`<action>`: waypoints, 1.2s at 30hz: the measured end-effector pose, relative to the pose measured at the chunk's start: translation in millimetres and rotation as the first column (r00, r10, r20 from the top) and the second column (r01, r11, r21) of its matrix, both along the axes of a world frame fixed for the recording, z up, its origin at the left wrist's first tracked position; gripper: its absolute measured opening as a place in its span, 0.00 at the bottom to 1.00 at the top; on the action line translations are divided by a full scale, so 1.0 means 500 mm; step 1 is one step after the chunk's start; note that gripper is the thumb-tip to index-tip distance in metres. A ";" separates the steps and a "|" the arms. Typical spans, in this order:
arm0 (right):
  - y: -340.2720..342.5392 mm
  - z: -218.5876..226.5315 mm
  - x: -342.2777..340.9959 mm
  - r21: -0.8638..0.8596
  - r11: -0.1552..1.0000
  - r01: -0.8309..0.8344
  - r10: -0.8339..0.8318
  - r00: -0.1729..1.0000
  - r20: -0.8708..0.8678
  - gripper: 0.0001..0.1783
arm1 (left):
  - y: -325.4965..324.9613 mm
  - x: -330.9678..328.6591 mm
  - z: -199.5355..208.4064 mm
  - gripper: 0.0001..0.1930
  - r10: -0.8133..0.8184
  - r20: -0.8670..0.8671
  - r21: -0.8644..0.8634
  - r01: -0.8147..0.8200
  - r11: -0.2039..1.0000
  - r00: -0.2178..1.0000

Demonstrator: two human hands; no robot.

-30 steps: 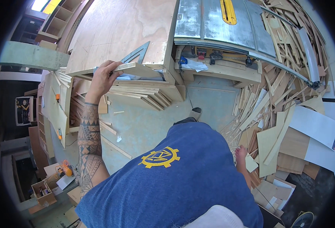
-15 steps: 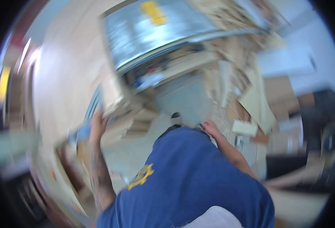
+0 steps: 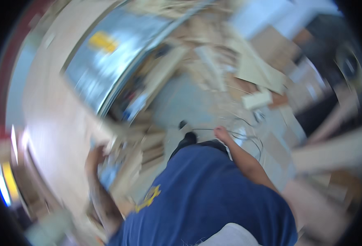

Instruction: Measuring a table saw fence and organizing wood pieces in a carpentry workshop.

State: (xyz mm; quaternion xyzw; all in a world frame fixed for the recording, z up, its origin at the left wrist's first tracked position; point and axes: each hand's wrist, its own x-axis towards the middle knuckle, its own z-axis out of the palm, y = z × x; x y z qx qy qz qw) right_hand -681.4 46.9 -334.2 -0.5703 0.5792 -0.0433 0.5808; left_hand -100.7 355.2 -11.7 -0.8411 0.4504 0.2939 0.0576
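My left hand (image 3: 95, 156) is at the edge of a large pale wooden panel (image 3: 45, 102), beside a pile of wood pieces (image 3: 150, 149). Motion smears its fingers, and I cannot tell whether it grips anything. My right hand (image 3: 221, 133) hangs in front of my body with the fingers curled in, and no object shows in it. A thin dark cable (image 3: 259, 149) loops across the floor behind and beside that hand; I see no grip on it.
A metal-topped table (image 3: 119, 53) with a yellow object (image 3: 103, 42) on it stands ahead left. Wood scraps and boards (image 3: 250, 69) cover the floor ahead right, with a pale block (image 3: 256, 99) among them. Cardboard (image 3: 273, 45) lies farther right.
The view has turned right, so the metal-topped table and wood pile have shifted left and tilted. My left hand now sits lower in view, still beside the panel's edge. The right hand remains curled.
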 end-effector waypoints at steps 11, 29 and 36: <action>0.183 0.038 -0.257 0.184 0.958 0.220 -0.207 0.974 -0.087 0.17 | -0.022 -0.204 0.094 0.19 0.069 0.162 0.049 -0.078 0.996 0.984; 0.481 0.024 -0.474 0.097 0.918 0.384 -0.345 0.897 -0.276 0.23 | -0.265 -0.304 0.467 0.13 0.135 -0.050 -0.554 -0.140 0.821 0.990; 0.300 0.073 -0.329 -0.008 0.908 0.420 -0.414 0.891 -0.186 0.24 | -0.492 -0.249 -0.252 0.17 0.233 -0.934 -0.219 -0.949 0.226 0.270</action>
